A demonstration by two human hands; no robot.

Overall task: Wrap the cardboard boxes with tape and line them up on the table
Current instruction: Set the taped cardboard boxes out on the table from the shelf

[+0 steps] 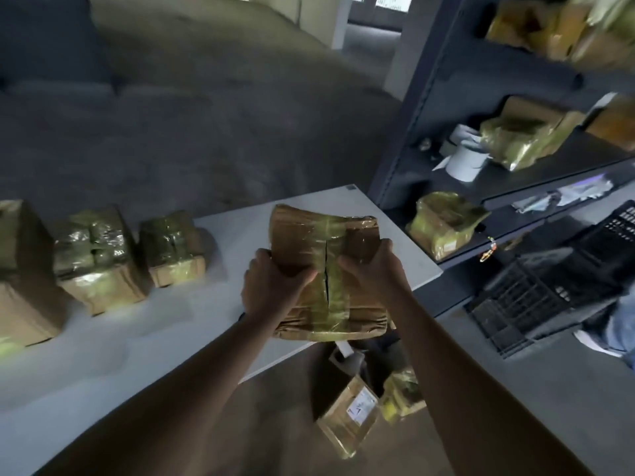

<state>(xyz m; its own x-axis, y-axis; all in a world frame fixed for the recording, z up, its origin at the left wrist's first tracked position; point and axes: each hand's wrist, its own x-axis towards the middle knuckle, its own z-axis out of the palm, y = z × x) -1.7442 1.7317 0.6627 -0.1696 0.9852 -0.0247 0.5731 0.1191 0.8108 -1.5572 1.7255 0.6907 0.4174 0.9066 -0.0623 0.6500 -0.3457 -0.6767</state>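
A flat cardboard box (309,231) with yellowish tape bands down its middle is held over the right end of the white table (240,221). My left hand (271,286) grips its left side and my right hand (374,266) grips its right side, thumbs on top near the split centre seam. Three taped boxes stand in a row on the table to the left: a large one (20,269) at the frame edge, a middle one (96,259), and a small one (171,249).
A dark metal shelf rack (446,97) at the right holds several taped parcels and a white tape roll (467,163). Black plastic crates (549,283) sit beside a person's shoe and jeans leg (615,331). More boxes (350,420) lie on the floor below the table edge.
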